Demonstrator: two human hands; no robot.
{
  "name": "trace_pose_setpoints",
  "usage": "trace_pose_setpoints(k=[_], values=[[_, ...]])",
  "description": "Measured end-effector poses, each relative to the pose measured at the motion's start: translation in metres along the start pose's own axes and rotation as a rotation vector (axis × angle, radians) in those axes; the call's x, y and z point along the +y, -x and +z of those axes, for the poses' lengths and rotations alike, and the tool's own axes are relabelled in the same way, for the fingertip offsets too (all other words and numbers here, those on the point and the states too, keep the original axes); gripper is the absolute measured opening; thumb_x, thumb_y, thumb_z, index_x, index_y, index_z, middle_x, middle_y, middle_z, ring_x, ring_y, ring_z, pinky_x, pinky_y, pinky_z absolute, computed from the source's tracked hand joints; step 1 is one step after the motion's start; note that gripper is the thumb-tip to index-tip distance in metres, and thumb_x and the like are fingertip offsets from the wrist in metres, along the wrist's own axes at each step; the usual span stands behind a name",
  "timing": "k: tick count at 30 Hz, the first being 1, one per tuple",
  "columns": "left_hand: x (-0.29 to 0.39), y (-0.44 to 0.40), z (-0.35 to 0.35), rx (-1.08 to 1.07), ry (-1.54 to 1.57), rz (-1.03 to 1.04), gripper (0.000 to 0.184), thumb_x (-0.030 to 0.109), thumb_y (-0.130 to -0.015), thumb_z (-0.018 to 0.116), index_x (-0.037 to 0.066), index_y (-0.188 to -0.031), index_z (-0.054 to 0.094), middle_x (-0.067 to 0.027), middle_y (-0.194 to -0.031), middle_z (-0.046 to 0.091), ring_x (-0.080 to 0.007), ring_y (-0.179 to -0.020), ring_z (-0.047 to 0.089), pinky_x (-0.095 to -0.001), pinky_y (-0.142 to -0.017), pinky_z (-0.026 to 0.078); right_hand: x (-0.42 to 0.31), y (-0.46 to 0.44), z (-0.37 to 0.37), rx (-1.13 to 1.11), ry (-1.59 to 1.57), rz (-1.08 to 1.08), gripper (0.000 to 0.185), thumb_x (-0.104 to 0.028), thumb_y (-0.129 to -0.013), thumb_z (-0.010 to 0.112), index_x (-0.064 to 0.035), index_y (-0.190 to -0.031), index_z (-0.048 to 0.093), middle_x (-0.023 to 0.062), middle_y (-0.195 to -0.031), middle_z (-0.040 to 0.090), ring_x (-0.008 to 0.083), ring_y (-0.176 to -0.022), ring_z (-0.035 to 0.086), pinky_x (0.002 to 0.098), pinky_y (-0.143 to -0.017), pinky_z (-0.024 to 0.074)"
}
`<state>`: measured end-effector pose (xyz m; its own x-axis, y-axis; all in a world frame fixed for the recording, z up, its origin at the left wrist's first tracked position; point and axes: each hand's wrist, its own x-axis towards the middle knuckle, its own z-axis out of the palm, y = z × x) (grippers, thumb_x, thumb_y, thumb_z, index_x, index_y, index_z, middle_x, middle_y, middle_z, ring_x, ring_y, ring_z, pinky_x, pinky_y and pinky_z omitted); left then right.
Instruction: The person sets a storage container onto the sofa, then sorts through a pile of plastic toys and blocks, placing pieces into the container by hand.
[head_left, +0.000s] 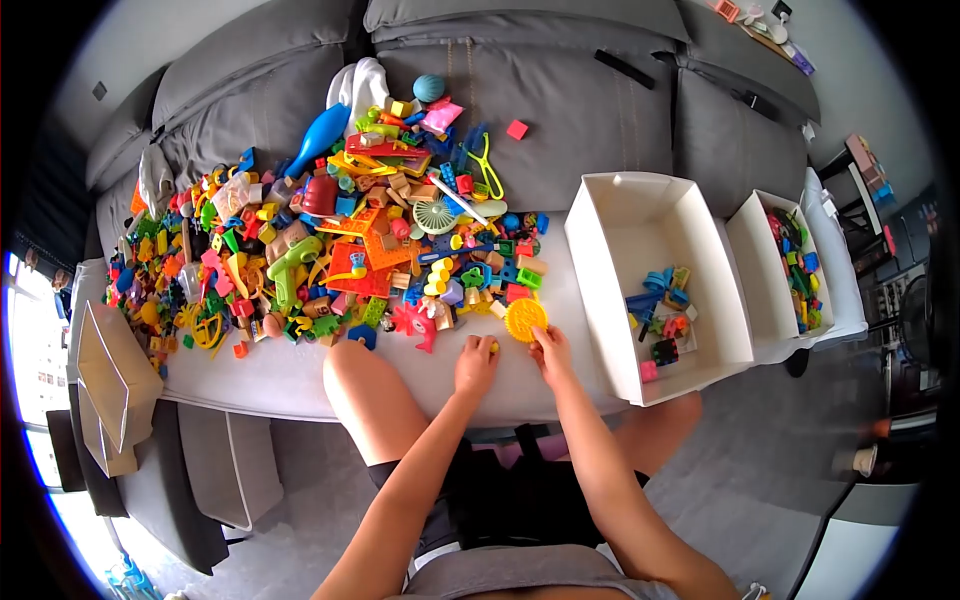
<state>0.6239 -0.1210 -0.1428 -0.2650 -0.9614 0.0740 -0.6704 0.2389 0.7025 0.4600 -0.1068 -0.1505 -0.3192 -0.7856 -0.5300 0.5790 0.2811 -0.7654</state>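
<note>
Near the sofa's front edge my left hand [476,365] is closed, with a small yellow piece [494,347] between its fingertips. Just to the right, my right hand [551,354] pinches the lower right rim of a round yellow toy [525,319]. That toy has a patterned face and lies at the right edge of a big heap of mixed toys [385,240]. A pink figure [427,328] and a red-pink spiky piece [408,319] lie left of my hands. Small blocks, one of them red [517,293], are just beyond the yellow toy.
Right of my hands stands a large white box [592,262] with some toys at its bottom. Farther right, a smaller white box [752,262] holds many toys. A beige container [112,380] is at the far left. A red cube [517,130] lies near the backrest.
</note>
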Motion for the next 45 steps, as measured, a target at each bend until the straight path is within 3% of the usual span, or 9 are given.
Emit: trace_pose_setpoints(k=[7, 10, 14, 19, 25, 30, 34, 36, 45], values=[[-0.005, -0.01, 0.022, -0.199, -0.319, -0.009, 0.016, 0.015, -0.08, 0.054, 0.005, -0.092, 0.05, -0.0159, -0.087, 0.055, -0.0323, -0.078, 0.059, -0.0436, -0.059, 0.048, 0.012, 0.029, -0.026, 0.108, 0.015, -0.05, 0.018, -0.016, -0.082, 0.06, -0.0058, -0.094, 0.052, 0.0025, -0.074, 0.058, 0.0098, -0.055, 0.056, 0.0233, -0.048, 0.0491], [-0.012, -0.025, 0.029, 0.059, 0.062, -0.176, 0.018, 0.02, -0.083, 0.054, 0.004, -0.088, 0.049, -0.0166, -0.076, 0.058, -0.0333, -0.067, 0.06, -0.0412, -0.057, 0.047, 0.005, 0.039, -0.01, 0.102, 0.197, -0.151, 0.023, -0.019, -0.082, 0.059, -0.0031, -0.098, 0.053, 0.0034, -0.075, 0.058, 0.01, -0.058, 0.057, 0.0225, -0.049, 0.0468], [0.04, -0.074, 0.035, 0.138, 1.273, -0.777, 0.016, 0.022, -0.086, 0.053, 0.007, -0.084, 0.049, 0.0004, -0.06, 0.046, -0.0085, -0.043, 0.042, -0.0234, -0.038, 0.036, -0.042, 0.068, 0.014, 0.118, 0.054, -0.364, 0.025, -0.016, -0.083, 0.058, -0.0007, -0.102, 0.051, 0.0053, -0.08, 0.06, 0.0105, -0.061, 0.058, 0.0229, -0.052, 0.0475], [0.193, -0.105, 0.011, -0.227, 1.411, -0.316, 0.033, 0.019, -0.087, 0.054, 0.009, -0.118, 0.049, -0.001, -0.084, 0.054, -0.0095, -0.066, 0.051, -0.0201, -0.057, 0.043, -0.11, 0.105, 0.031, 0.34, -0.253, -0.762, 0.035, -0.014, -0.088, 0.05, -0.0016, -0.12, 0.041, 0.0097, -0.114, 0.051, 0.0189, -0.099, 0.055, 0.0302, -0.08, 0.0468], [0.183, -0.088, 0.015, -0.131, 0.948, 0.049, 0.035, 0.017, -0.086, 0.056, 0.003, -0.117, 0.049, -0.0095, -0.109, 0.057, -0.017, -0.084, 0.059, -0.0279, -0.065, 0.051, -0.095, 0.102, 0.03, 0.221, -0.148, -0.694, 0.032, -0.01, -0.091, 0.043, -0.001, -0.121, 0.04, 0.0126, -0.116, 0.049, 0.0188, -0.091, 0.057, 0.029, -0.075, 0.0486], [0.066, -0.051, -0.021, 0.121, 0.499, -0.085, 0.018, 0.003, -0.077, 0.058, 0.003, -0.095, 0.06, -0.01, -0.094, 0.058, -0.0233, -0.076, 0.057, -0.0317, -0.065, 0.049, -0.038, 0.062, 0.043, 0.009, 0.319, -0.369, 0.021, -0.01, -0.088, 0.047, -0.0029, -0.108, 0.052, 0.0073, -0.096, 0.061, 0.0126, -0.074, 0.059, 0.0239, -0.059, 0.048], [-0.009, -0.043, -0.08, 0.503, -0.051, 0.175, 0.02, 0.003, -0.069, 0.06, 0.006, -0.089, 0.062, -0.0108, -0.091, 0.056, -0.0306, -0.088, 0.051, -0.0394, -0.079, 0.041, -0.008, 0.027, 0.085, -0.113, 0.933, -0.582, 0.034, -0.011, -0.076, 0.06, -0.0072, -0.109, 0.052, 0.0089, -0.101, 0.06, 0.0228, -0.075, 0.063, 0.0323, -0.064, 0.049], [-0.036, -0.039, -0.092, 0.502, -0.18, 0.039, 0.028, 0.011, -0.069, 0.063, 0.007, -0.097, 0.06, -0.0127, -0.1, 0.053, -0.0321, -0.095, 0.049, -0.0414, -0.082, 0.04, -0.001, 0.01, 0.117, -0.12, 1.11, -0.975, 0.045, -0.016, -0.074, 0.06, -0.0133, -0.118, 0.048, 0.0098, -0.117, 0.051, 0.0273, -0.076, 0.062, 0.0373, -0.063, 0.0497], [-0.055, -0.015, -0.074, 0.131, -0.191, -0.122, 0.067, 0.018, -0.066, 0.069, 0.016, -0.126, 0.04, -0.022, -0.124, 0.037, -0.0426, -0.11, 0.04, -0.0449, -0.087, 0.042, -0.002, -0.009, 0.157, -0.229, 1.527, -0.807, 0.05, -0.013, -0.072, 0.061, -0.0216, -0.119, 0.044, 0.0091, -0.108, 0.049, 0.0298, -0.076, 0.059, 0.0389, -0.061, 0.0486]])
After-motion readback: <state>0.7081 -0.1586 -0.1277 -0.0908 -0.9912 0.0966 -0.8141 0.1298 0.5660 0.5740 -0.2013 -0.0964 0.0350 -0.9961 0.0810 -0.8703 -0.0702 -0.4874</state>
